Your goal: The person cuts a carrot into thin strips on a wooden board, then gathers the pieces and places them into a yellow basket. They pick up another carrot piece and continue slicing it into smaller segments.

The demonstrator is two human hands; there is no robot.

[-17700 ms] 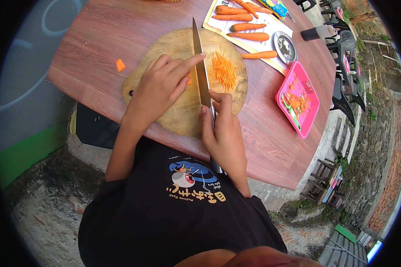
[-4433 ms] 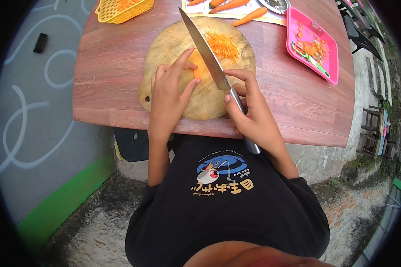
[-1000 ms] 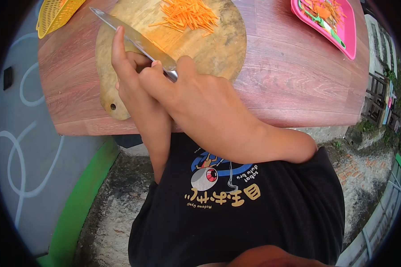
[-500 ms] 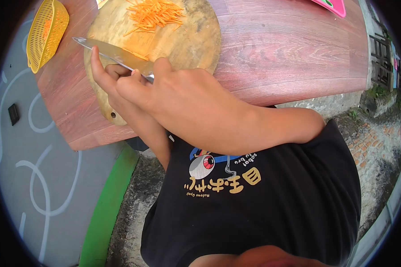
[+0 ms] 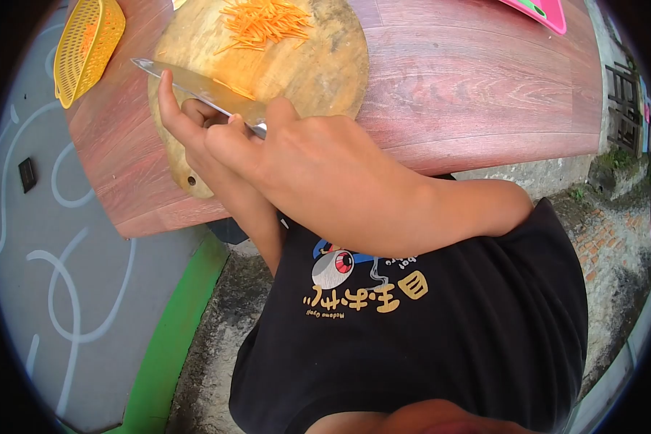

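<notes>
A kitchen knife (image 5: 208,87) is held with its blade pointing to the upper left over a round wooden cutting board (image 5: 325,72). My right hand (image 5: 275,141) is closed round its handle, mostly hidden by the fingers. Beneath it, my left hand (image 5: 199,134) reaches along the blade; its index finger is stretched out and touches the knife near the tip, while the other fingers are partly curled. Thin carrot strips (image 5: 233,88) show by the blade's upper edge. A pile of shredded carrot (image 5: 265,23) lies at the far side of the board.
The board rests on a reddish wood-patterned table (image 5: 477,79). At the upper left stands a yellow plastic basket (image 5: 87,61) with some carrot inside. A pink tray (image 5: 550,13) sits at the table's far right.
The view has shifted slightly, so the table, board and basket appear a little further right. My hands and the knife keep nearly the same pose over the board.
</notes>
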